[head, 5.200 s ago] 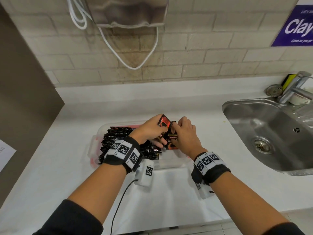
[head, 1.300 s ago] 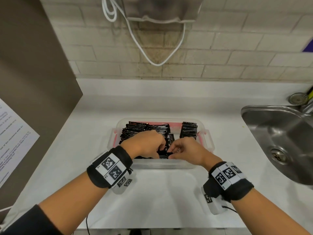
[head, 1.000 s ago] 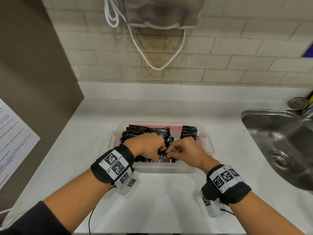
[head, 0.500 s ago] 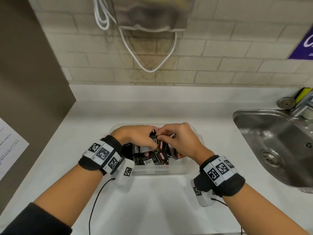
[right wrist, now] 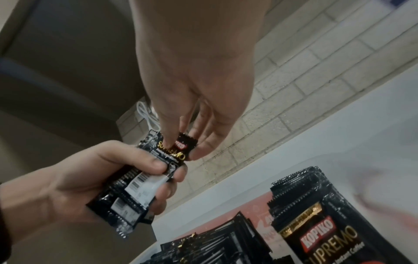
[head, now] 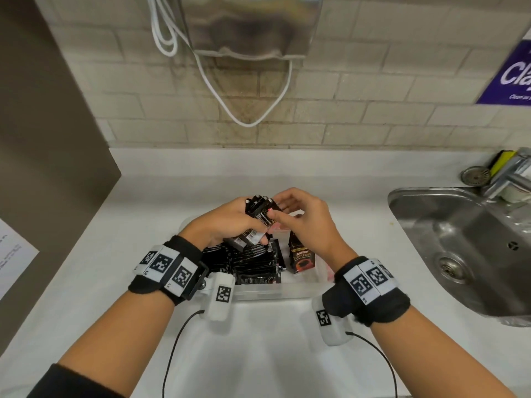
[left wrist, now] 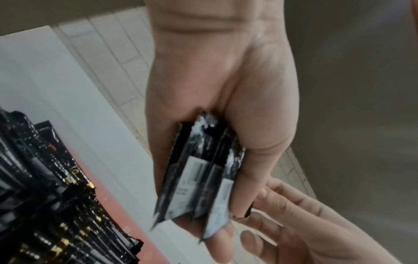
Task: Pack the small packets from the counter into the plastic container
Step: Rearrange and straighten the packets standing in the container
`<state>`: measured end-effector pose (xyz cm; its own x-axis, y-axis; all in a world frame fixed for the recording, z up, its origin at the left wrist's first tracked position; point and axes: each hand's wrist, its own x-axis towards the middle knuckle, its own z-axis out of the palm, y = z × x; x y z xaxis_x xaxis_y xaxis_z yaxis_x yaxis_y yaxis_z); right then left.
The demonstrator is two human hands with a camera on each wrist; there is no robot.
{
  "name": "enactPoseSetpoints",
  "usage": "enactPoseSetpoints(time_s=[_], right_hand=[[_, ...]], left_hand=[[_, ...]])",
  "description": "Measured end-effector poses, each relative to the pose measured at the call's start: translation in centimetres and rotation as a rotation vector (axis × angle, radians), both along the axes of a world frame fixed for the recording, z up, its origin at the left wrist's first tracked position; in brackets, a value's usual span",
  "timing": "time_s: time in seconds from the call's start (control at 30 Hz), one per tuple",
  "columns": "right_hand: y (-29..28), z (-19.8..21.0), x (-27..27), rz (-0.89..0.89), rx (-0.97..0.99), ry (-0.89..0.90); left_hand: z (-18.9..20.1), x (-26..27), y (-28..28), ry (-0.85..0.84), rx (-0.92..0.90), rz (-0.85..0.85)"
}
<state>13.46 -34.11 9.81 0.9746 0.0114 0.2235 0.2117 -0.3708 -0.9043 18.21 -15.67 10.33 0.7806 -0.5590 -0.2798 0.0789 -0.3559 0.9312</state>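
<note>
Black foil packets (head: 260, 218) sit bunched in your left hand (head: 227, 222), whose fingers and thumb curl round the bundle and hold it above the plastic container (head: 287, 291). In the left wrist view the bundle (left wrist: 201, 176) shows white barcode labels and juts out past your fingertips. Your right hand (head: 301, 216) meets it from the other side: thumb and forefinger pinch the top edge of 1 packet (right wrist: 181, 148) in the bundle, as the right wrist view shows. Inside the container, more packets (head: 247, 262) stand packed in rows on its left side, and a smaller group (head: 301, 255) leans upright on its right side, front label facing you. The container rests on the white counter (head: 273, 354), between your wrists. A steel sink (head: 465, 248) lies to the right, well apart from the container.
</note>
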Motion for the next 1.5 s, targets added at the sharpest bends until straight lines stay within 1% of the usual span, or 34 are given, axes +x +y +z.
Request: enactPoseSetpoints(time_s=[0.1, 0.2, 0.27, 0.33, 0.43, 0.5, 0.57, 0.77, 0.87, 0.93, 1.0, 1.13, 1.27, 1.4, 1.43, 1.5], right_hand=[[-0.5, 0.1, 0.3, 0.044, 0.034, 0.006], [-1.1, 0.0, 0.6, 0.103, 0.048, 0.031], [-1.5, -0.1, 0.7, 0.142, 0.067, 0.072], [-1.8, -0.3, 0.8, 0.175, 0.081, 0.098], [-2.2, -0.4, 0.6, 0.222, 0.123, 0.107], [-2.4, -0.5, 0.5, 0.212, 0.156, 0.102], [-2.7, -0.5, 0.4, 0.188, 0.182, 0.106], [-3.2, -0.5, 0.2, 0.145, 0.307, 0.081], [-3.3, -0.4, -0.1, 0.14, 0.277, 0.034], [-3.4, -0.3, -0.3, 0.131, 0.26, 0.0], [-3.5, -0.3, -0.4, 0.136, 0.269, 0.006], [-3.5, -0.5, -0.7, 0.172, 0.378, 0.124], [-3.5, -0.5, -0.8, 0.191, 0.51, 0.231], [-3.3, -0.5, -1.0, 0.12, 0.424, 0.195], [-3.3, -0.4, -1.1, 0.115, 0.422, 0.183], [-3.7, -0.2, -1.2, 0.116, 0.414, 0.172]], left_hand=[[-0.4, -0.1, -0.1, -0.007, -0.047, -0.006], [-0.5, -0.3, -0.3, -0.048, -0.094, 0.009], [-0.4, -0.5, -0.3, -0.026, -0.129, 0.013], [-0.4, -0.7, -0.4, 0.068, -0.186, 0.024], [-0.9, -0.7, -0.3, 0.333, -0.351, 0.047], [-1.2, -0.7, -0.2, 0.453, -0.43, 0.059], [-1.3, -0.6, -0.2, 0.504, -0.459, 0.06], [-0.9, -0.8, -0.5, 0.492, -0.514, 0.026], [-1.1, -1.0, -0.7, 0.416, -0.505, 0.0], [-1.2, -1.1, -0.8, 0.334, -0.489, 0.019], [-1.3, -1.0, -1.0, 0.261, -0.463, 0.057], [-1.3, -0.8, -1.7, 0.139, -0.427, 0.174], [-1.5, -0.9, -2.4, -0.052, -0.341, 0.261], [-1.7, -1.1, -2.9, -0.213, -0.275, 0.229], [-1.6, -1.1, -2.9, -0.227, -0.269, 0.214], [-1.4, -1.1, -2.7, -0.198, -0.288, 0.175]])
